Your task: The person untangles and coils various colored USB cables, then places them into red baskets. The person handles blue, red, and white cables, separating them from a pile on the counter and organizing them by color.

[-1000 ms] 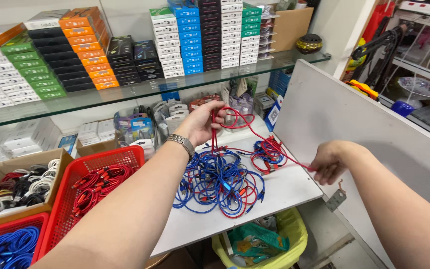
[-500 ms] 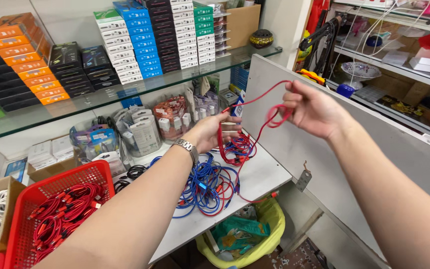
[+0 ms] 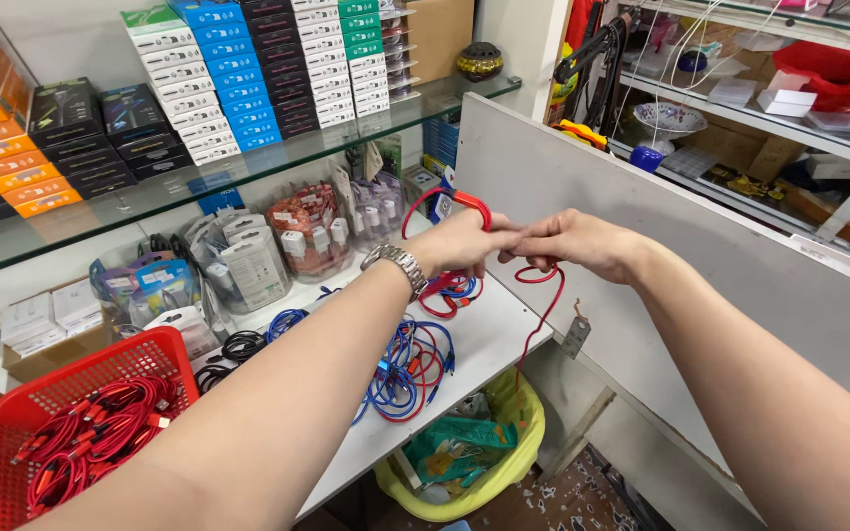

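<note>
Both hands grip one red cable (image 3: 464, 202): the left hand (image 3: 459, 241) pinches its loop upright, so the right hand (image 3: 568, 241) can guide the hanging tail. They meet above the worktop (image 3: 489, 334), clear of the tangled cables (image 3: 405, 369).

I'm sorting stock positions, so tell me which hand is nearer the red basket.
Left. The left hand is above the white counter, on the side of the red basket at its far left end. The right hand sits farther right, touching the left hand's fingertips.
</note>
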